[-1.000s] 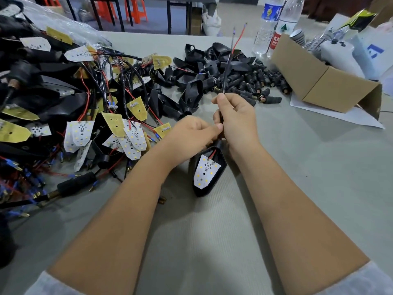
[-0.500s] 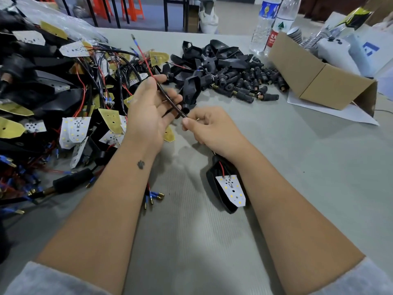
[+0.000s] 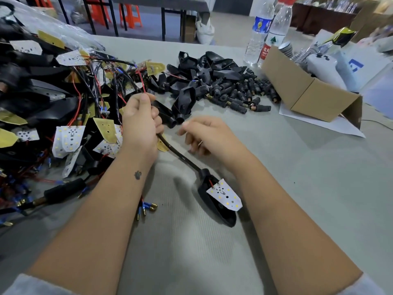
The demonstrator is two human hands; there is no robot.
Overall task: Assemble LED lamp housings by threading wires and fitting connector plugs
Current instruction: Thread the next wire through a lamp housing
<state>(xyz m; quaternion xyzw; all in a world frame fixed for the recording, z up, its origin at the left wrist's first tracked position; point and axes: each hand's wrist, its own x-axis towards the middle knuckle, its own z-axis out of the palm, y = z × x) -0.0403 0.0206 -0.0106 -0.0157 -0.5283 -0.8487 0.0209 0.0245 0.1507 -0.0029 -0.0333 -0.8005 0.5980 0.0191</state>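
Here the left hand (image 3: 139, 122) grips the black sleeved wire (image 3: 178, 155); right hand (image 3: 209, 136), loosely curled, holds nothing.

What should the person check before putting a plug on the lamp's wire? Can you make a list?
1. Left hand grips the black sleeved wire: ok.
2. Wire runs into the lamp housing: ok.
3. LED board seated flat in the housing: not ok, it sits tilted.
4. Right hand free to pick: ok, holds nothing.
5. Connector plugs lie just past the hands: ok.
6. Red wire tip bare and straight: cannot tell.
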